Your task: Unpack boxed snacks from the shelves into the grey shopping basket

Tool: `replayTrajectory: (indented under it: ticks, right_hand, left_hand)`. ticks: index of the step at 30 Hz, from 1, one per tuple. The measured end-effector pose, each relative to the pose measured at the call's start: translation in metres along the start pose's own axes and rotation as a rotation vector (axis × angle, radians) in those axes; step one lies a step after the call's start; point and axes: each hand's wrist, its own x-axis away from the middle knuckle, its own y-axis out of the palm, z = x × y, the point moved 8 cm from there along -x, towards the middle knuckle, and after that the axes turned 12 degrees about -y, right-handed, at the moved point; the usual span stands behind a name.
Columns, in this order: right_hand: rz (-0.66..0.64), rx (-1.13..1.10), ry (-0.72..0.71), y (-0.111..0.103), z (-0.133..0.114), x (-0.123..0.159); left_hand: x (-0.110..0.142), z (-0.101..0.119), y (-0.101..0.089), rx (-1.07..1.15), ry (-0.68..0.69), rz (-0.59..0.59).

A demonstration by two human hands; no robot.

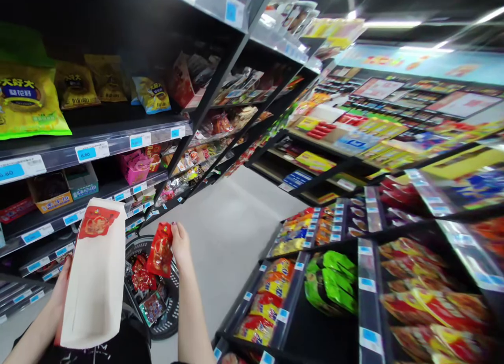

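Observation:
My left hand (pixel 63 293) grips a tall white box (pixel 94 275) with a red label at its top, held upright at the lower left. My right hand (pixel 180 246) pinches a small red snack packet (pixel 159 250) above a dark plastic shopping basket (pixel 167 322) that stands on the floor. Several red and mixed snack packets lie inside the basket. Both forearms reach up from the bottom edge of the view.
Dark shelves run along the left with yellow snack bags (pixel 29 99), a pink box (pixel 136 167) and blue price tags. Slanted racks of red, green and orange packets (pixel 334 280) fill the right. A grey aisle floor (pixel 232 222) runs between them.

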Motion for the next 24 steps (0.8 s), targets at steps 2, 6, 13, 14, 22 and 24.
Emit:
replayTrajectory:
  ticks: [2,6,13,14,22,24]
  right_hand:
    - [0.016,0.196,0.114,-0.021,0.041,0.010]
    - [-0.039,0.417,0.285,-0.037,0.088,0.040]
    - [-0.425,0.147,0.034,0.032,0.007,0.102]
    - [-0.402,0.093,-0.063,0.041,-0.016,0.111]
    - [0.098,0.549,-0.368,0.065,-0.107,0.093]
    - [0.065,0.563,-0.495,0.075,-0.118,0.071]
  left_hand:
    - [0.000,0.001,-0.001,0.017,-0.003,-0.015]
    - [0.004,0.010,-0.032,0.050,0.194,0.214]
    - [-0.024,0.009,-0.044,0.133,0.175,0.399]
    - [-0.033,0.015,-0.038,0.126,0.209,0.393]
    - [-0.114,0.078,0.007,0.070,0.363,0.162]
    - [-0.127,0.094,0.013,0.034,0.397,0.099]
